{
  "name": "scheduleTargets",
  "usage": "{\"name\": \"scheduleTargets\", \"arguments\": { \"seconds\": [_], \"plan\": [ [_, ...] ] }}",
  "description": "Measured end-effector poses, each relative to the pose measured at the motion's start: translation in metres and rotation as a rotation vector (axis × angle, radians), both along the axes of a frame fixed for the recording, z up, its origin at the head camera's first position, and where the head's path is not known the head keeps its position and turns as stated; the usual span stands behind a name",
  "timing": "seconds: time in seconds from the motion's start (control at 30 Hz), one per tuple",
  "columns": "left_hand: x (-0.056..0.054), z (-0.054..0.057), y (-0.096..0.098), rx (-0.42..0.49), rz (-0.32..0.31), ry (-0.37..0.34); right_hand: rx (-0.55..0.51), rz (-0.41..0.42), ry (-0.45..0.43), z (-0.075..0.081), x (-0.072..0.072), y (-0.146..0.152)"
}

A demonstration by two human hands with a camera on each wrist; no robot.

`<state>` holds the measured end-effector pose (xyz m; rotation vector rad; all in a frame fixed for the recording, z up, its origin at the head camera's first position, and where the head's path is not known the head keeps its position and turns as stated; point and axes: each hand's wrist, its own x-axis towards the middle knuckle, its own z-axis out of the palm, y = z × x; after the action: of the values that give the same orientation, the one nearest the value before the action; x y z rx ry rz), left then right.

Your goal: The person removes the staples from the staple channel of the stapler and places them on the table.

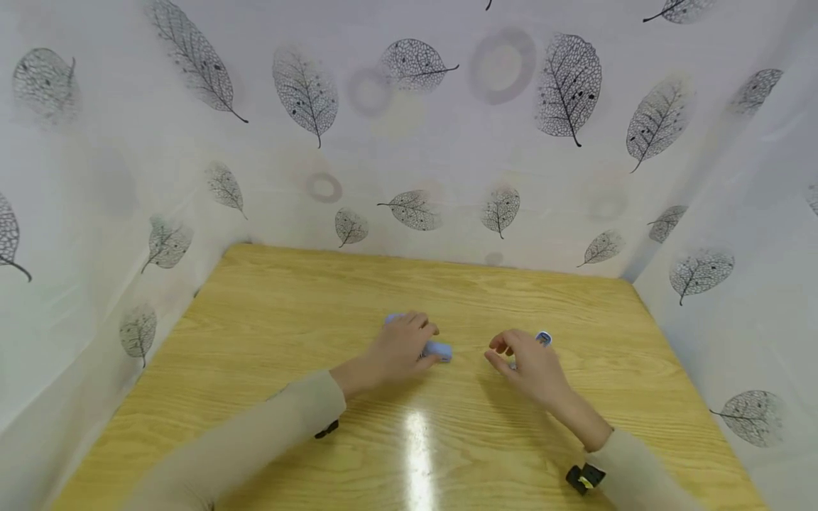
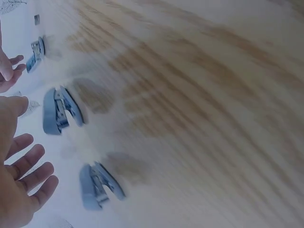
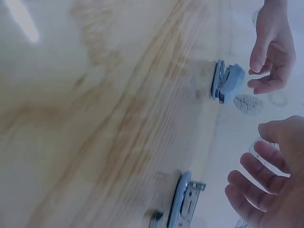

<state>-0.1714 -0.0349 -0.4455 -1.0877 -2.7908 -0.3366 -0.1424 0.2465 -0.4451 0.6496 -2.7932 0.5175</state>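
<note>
My left hand [image 1: 402, 346] hovers over two blue staplers with its fingers loosely bent and nothing in them. The nearer stapler [image 1: 438, 350] shows beside its thumb; the farther stapler [image 1: 394, 318] is partly covered by the hand. In the left wrist view both staplers, one [image 2: 57, 111] and another [image 2: 97, 187], stand apart from the fingers. My right hand [image 1: 533, 365] is above a third stapler [image 1: 544, 338], mostly hidden by the hand. The right wrist view shows this stapler [image 3: 183, 202] with its metal magazine exposed, apart from the relaxed fingers [image 3: 259, 175].
A small dark grey piece [image 2: 37, 19] lies past the third stapler; its kind is unclear. The wood-grain table [image 1: 307, 284] is bordered by leaf-printed white sheeting [image 1: 447, 142] at the back and sides.
</note>
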Motion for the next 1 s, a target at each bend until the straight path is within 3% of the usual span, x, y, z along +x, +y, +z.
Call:
{"name": "scheduleTargets", "arguments": {
  "seconds": [0.23, 0.53, 0.83, 1.0],
  "plan": [
    [0.002, -0.014, -0.02, -0.003, 0.025, 0.051, 0.076, 0.11, 0.096, -0.008, -0.012, -0.025],
    [0.0, -0.03, -0.019, 0.021, 0.023, 0.084, 0.219, 0.199, 0.122, -0.014, -0.025, -0.048],
    [-0.003, -0.031, -0.017, 0.02, 0.023, 0.077, 0.311, 0.261, 0.159, -0.017, -0.033, -0.061],
    [-0.002, -0.029, -0.014, 0.002, 0.02, 0.071, 0.304, 0.282, 0.172, -0.017, -0.034, -0.062]
  ]
}}
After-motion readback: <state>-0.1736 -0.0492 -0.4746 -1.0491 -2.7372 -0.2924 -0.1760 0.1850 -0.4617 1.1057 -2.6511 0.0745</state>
